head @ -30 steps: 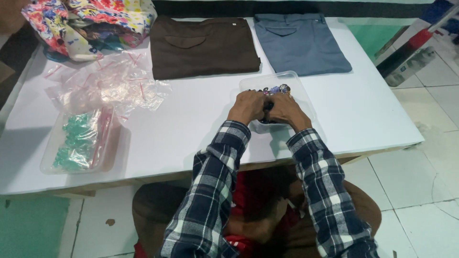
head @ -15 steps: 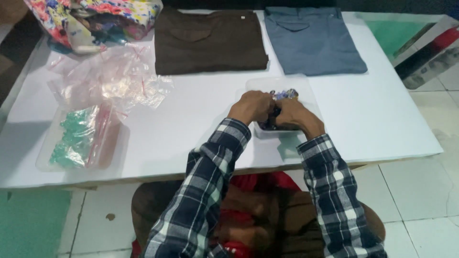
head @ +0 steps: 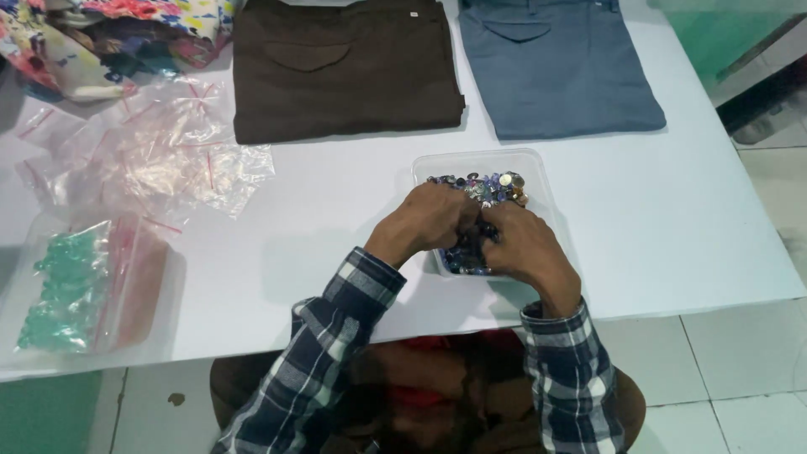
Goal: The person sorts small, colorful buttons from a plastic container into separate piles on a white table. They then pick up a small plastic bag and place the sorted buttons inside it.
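A clear plastic tub (head: 538, 168) full of mixed small buttons (head: 487, 188) sits on the white table (head: 698, 227) in front of me. My left hand (head: 424, 223) and my right hand (head: 519, 248) are both over the tub's near half, fingers curled down into the buttons and touching each other. What the fingertips pinch is hidden. Both sleeves are blue and white plaid.
A folded brown garment (head: 345, 67) and a folded blue-grey garment (head: 555, 67) lie at the back. A pile of small clear zip bags (head: 160, 155) lies at the left, a bag of green beads (head: 67, 290) in a clear tray nearer. Floral fabric (head: 101, 34) is at the far left corner.
Both hands stay together in the button tub, with only small finger shifts. The view has moved slightly.
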